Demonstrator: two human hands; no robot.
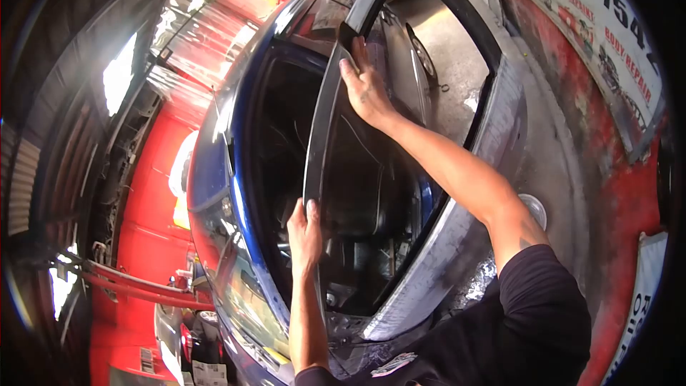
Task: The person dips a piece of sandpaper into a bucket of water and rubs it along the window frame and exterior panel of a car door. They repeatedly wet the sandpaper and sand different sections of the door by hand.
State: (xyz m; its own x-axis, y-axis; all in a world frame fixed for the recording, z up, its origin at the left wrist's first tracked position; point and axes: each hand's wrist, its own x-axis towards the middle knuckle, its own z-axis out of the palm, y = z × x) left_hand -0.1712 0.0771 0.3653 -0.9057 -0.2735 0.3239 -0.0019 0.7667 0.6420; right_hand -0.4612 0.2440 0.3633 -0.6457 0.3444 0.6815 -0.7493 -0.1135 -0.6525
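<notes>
Left grip: my left hand (304,236) pinches the near edge of the black strip (320,129), thumb and forefinger close together, low on that side of the grey door frame (457,243).
Right grip: my right hand (368,93) lies farther up the same side, fingers lengthened and thumb a little apart. Whether they close on anything, I cannot tell.
Black piece: a small dark flap (347,34) sits at the strip's edge by my right fingertips; what it is made of is unclear.
Why so: I judge that two spaced hands steady the long, curved strip and keep it in line with the frame.
Door frame: it stands between my body and the blue car (243,207), its window opening facing me. The strip runs along the side nearest the car.
Cabin: the car is the largest container here; its dark interior (364,207) shows through the opening, contents mostly lost in shadow.
Round container: a pale, tub-like thing (534,211) shows just beyond my right elbow; I cannot see what it holds.
Around: a wheel (421,51) shows through the frame's far end, and a lettered banner (597,36) hangs by the red wall (629,214).
</notes>
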